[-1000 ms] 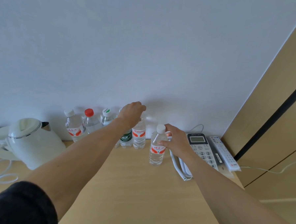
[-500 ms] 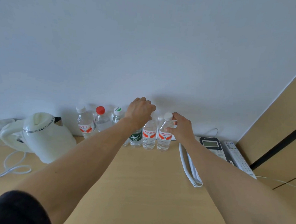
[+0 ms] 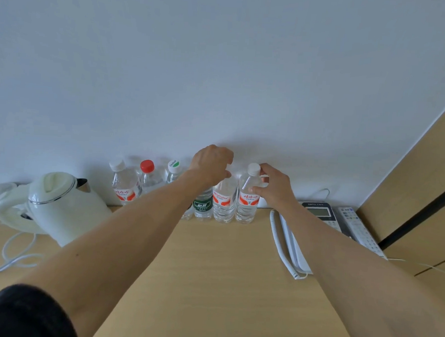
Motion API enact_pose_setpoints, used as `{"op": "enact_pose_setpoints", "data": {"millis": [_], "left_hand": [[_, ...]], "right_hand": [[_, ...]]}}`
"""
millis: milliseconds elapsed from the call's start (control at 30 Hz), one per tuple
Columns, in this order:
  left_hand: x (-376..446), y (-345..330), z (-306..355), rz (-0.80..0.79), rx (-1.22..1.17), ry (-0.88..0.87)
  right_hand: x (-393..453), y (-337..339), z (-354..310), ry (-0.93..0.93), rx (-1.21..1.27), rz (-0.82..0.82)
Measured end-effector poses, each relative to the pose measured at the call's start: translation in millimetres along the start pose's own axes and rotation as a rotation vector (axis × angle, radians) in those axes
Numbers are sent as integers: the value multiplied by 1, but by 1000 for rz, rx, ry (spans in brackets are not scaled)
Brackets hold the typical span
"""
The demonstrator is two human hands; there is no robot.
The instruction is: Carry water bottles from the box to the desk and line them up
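Right hand (image 3: 272,187) pinches the end bottle (image 3: 248,195) (beside the phone (image 3: 319,214)) — left hand (image 3: 211,165), fingers curled, tops its neighbour (image 3: 223,202).

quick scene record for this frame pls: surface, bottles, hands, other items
surface: wooden desk against a white wall
bottles: six upright in a row along the wall; the bottle with the red cap is second from the left
left hand: curled over the top of the second bottle from the right
right hand: fingers round the neck of the rightmost bottle, which stands on the desk
other items: white kettle at left; telephone and remote at right
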State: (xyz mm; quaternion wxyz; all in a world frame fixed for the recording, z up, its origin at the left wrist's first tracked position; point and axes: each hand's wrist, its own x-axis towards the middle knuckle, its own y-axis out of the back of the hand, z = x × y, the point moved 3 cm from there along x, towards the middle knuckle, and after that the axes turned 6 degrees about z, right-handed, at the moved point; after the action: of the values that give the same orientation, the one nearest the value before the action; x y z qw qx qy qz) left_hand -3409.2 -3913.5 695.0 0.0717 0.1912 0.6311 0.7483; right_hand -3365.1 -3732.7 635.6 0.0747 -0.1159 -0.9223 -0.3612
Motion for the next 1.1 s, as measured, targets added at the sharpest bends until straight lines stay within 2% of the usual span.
{"op": "enact_pose_setpoints", "data": {"millis": [200,500,633,733,967,1100], "left_hand": [[1,1,2,-40,-6,-9],[6,5,18,-41,281,-50],[8,8,12,-93,153,-109],[8,10,10,-123,152,-153],[10,7,11,-73,167,-46],[8,8,11,-95,134,-78]], "right_hand": [[1,6,7,-26,38,5],[3,4,3,2,21,-21],[3,3,1,15,20,-32],[3,3,1,16,19,-34],[3,1,2,18,21,-30],[3,0,3,11,33,-25]]}}
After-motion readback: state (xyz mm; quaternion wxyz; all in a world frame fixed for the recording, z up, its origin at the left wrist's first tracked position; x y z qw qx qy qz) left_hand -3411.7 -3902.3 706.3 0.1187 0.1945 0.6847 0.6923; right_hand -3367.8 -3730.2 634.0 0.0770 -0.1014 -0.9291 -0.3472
